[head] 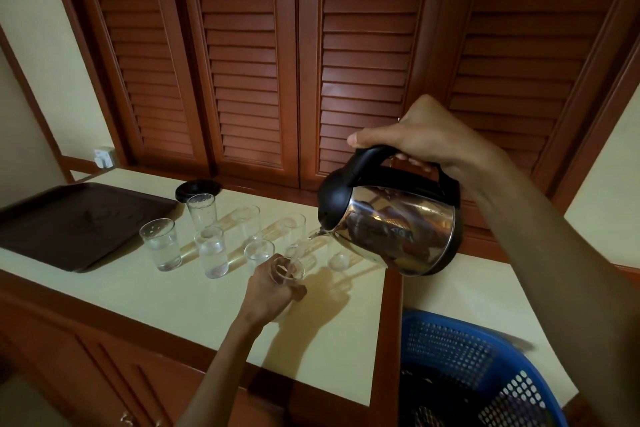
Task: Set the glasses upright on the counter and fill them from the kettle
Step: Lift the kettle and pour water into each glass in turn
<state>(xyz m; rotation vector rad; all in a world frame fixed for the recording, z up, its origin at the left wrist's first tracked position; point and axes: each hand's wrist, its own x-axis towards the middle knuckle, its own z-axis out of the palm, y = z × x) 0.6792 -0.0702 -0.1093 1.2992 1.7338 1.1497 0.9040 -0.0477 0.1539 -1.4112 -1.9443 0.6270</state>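
The right hand (pixel 426 139) is wrapped around the black handle of a steel kettle (pixel 394 225), which is tipped forward with a thin stream of water leaving its spout. The stream falls into a clear glass (pixel 289 270) held just below and left of the kettle by the left hand (pixel 268 291), whose fingers curl around the glass's side as it stands upright on the pale counter (pixel 173 305). More glasses stand upright on the counter left of the kettle: three already holding water (pixel 161 244), (pixel 212 251), (pixel 202 211), and others looking empty (pixel 259 253), (pixel 247 222), (pixel 294 227), (pixel 337 255). Farther left of the kettle lies a dark brown tray (pixel 69 218), and behind the glasses sits the black round kettle base (pixel 198 189). Below the kettle, off the counter's edge, is a blue plastic basket (pixel 485 374). Behind the kettle rise brown louvred doors (pixel 311 62).
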